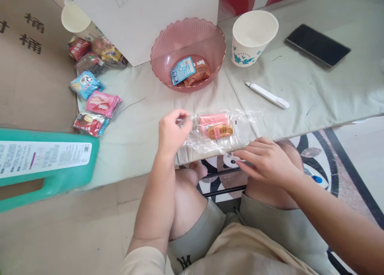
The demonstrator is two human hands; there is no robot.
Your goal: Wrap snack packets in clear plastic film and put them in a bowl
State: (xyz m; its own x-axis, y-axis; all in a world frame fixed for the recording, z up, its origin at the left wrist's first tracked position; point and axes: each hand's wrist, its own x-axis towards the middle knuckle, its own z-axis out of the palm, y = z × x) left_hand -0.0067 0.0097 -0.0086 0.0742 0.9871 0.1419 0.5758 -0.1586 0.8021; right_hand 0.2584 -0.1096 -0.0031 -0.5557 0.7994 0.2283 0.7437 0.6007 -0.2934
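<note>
A clear plastic bag [243, 129] lies at the near edge of the cloth-covered table [300, 87], with a pink snack packet [213, 119] and a small orange-brown one [220, 131] inside. My left hand [172, 132] is closed, pinching the bag's left end. My right hand [265, 161] rests with fingers stretched out and together on the bag's near right edge. Behind the bag stands a pink ribbed bowl [210, 37] holding a blue packet [182, 70] and a brown packet [197, 73].
Several snack packets [94, 95] lie at the table's left end. A white paper cup [253, 37], a white pen-like tool [267, 95], a dark phone [317, 45], a white box [144, 15] and a green jug [45, 163] surround the work spot. My knees are below the edge.
</note>
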